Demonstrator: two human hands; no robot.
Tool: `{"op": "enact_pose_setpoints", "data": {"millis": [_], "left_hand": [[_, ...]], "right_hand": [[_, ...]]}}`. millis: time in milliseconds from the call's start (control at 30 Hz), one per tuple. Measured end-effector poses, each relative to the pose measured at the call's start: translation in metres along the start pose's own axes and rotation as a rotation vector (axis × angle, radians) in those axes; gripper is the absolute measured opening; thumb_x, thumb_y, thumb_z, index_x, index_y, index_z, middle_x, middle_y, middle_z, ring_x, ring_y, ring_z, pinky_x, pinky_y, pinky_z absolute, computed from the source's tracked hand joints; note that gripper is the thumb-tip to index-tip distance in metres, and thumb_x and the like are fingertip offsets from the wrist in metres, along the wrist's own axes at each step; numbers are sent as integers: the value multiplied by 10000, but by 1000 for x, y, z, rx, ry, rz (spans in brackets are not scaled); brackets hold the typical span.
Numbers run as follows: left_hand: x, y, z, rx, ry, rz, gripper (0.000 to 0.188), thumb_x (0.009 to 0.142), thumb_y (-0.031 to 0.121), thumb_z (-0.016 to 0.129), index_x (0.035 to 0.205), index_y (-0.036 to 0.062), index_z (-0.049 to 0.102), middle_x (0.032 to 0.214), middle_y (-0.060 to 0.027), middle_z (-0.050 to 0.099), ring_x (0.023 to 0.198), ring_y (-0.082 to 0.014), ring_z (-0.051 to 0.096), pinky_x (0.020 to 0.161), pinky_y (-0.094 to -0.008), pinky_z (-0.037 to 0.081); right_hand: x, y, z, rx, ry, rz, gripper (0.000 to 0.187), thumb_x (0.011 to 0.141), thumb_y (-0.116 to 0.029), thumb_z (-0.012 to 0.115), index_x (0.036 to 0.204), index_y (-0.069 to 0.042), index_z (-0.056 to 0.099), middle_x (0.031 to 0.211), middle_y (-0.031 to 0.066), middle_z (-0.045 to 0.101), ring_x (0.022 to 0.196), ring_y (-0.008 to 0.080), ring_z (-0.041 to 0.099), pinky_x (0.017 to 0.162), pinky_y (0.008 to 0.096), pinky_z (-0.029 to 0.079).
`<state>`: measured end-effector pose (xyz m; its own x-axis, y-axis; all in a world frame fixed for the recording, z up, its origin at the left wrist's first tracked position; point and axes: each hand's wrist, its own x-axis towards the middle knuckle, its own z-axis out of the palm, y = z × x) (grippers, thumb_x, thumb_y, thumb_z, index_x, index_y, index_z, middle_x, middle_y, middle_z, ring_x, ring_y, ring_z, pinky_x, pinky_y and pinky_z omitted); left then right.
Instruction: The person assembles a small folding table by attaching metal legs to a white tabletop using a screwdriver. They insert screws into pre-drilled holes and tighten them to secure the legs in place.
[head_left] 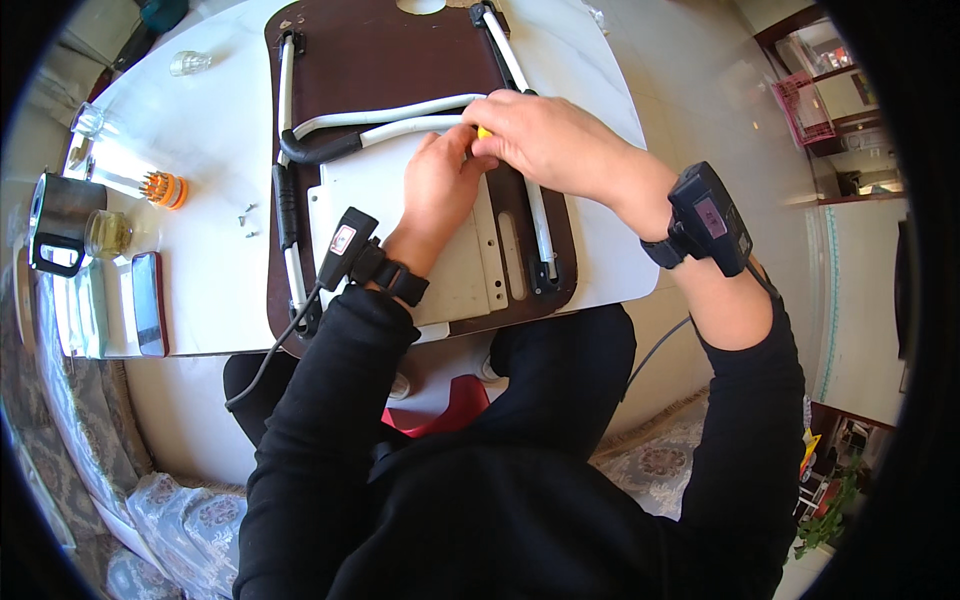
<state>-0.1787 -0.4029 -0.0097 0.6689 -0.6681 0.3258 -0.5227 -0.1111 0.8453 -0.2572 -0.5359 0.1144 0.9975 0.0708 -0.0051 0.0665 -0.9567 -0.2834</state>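
A folding lap table lies upside down, its dark brown board [390, 50] facing up with white tubular legs [410, 128] folded over it. Across its near part rests a pale flat metal panel [370, 190] with holes along one edge. My right hand [540, 140] is closed round a small yellow object [485, 132], mostly hidden by the fingers, at the right end of the bent leg tube. Right beside it my left hand [440, 185] is closed, its fingertips pinched together over the panel. Whatever those fingertips hold is hidden.
On the white table [220, 310] at left are several loose screws [248, 218], an orange bit holder [163, 190], a phone [149, 303], a glass jar [108, 234], a metal pot [66, 215] and a clear glass [190, 63]. A red stool [450, 405] shows below the table.
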Motion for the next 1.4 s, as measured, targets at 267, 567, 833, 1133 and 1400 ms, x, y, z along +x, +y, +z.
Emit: {"op": "enact_pose_setpoints", "data": {"millis": [267, 567, 833, 1133, 1400], "left_hand": [[1, -16, -1, -190, -128, -7, 158, 897, 170, 713, 1018, 72, 688, 881, -122, 699, 851, -304, 639, 784, -399, 506], [7, -10, 0, -188, -138, -132, 259, 851, 158, 776, 1068, 51, 684, 945, -100, 705, 886, -263, 665, 825, -345, 516], [4, -14, -3, -264, -143, -136, 172, 903, 122, 716, 1049, 48, 662, 915, -101, 676, 801, -251, 605, 793, -356, 498], [3, -15, -3, -183, -198, -90, 201, 931, 181, 696, 1107, 84, 691, 874, -89, 657, 825, -242, 582, 791, -343, 482], [4, -17, 4, -21, -142, -198, 190, 902, 169, 726, 1059, 72, 681, 885, -84, 651, 850, -226, 609, 770, -343, 485]], "right_hand": [[7, 8, -5, 51, -73, -164, 139, 902, -3, 574, 1006, -47, 654, 914, 133, 660, 865, 341, 641, 754, 418, 522], [-2, -2, -2, -51, -11, 110, 146, 944, -145, 587, 936, -16, 655, 879, 132, 717, 867, 364, 706, 799, 445, 551], [-2, 8, -3, 76, -21, -40, 122, 929, -93, 608, 1029, -28, 633, 1068, 143, 677, 1011, 355, 669, 856, 443, 546], [-9, 8, -5, -50, -112, 17, 146, 989, -194, 598, 1009, -49, 599, 978, 155, 700, 945, 361, 688, 802, 454, 534], [-11, 5, -7, -10, -75, 175, 153, 958, -164, 625, 1031, -39, 573, 838, 102, 727, 857, 362, 705, 754, 453, 538]]}}
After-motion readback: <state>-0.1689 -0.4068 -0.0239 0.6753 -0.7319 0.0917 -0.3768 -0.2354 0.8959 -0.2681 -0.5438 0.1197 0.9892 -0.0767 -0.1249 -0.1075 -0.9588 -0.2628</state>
